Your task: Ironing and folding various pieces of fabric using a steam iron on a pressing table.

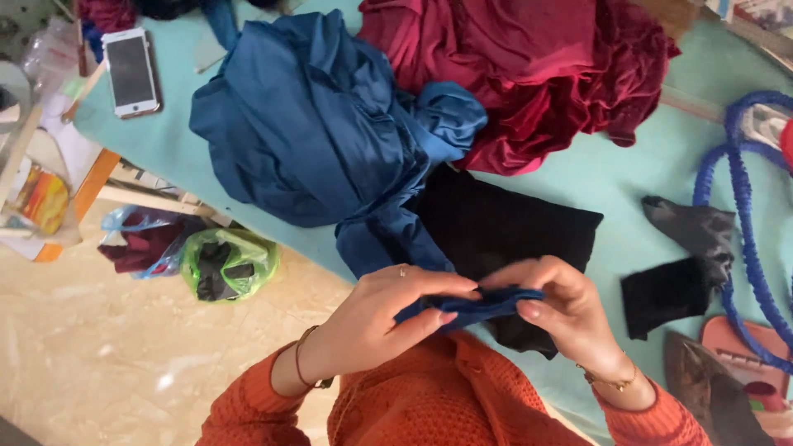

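My left hand [384, 318] and my right hand [562, 310] pinch the two ends of a small folded strip of dark blue cloth [479, 304] close to my chest. The strip seems to run up into a big crumpled blue garment [314, 132] lying on the light green table [628, 165]. A flat piece of black fabric [504, 223] lies under and just beyond my hands. I wear orange knitted sleeves, a ring on the left hand and bracelets on both wrists.
A dark red velvet cloth [529, 74] is heaped at the back. Small black fabric pieces [686, 264] and a blue cord [743, 239] lie at right. A white phone [130, 73] rests at the left. Plastic bags [227, 264] sit on the floor.
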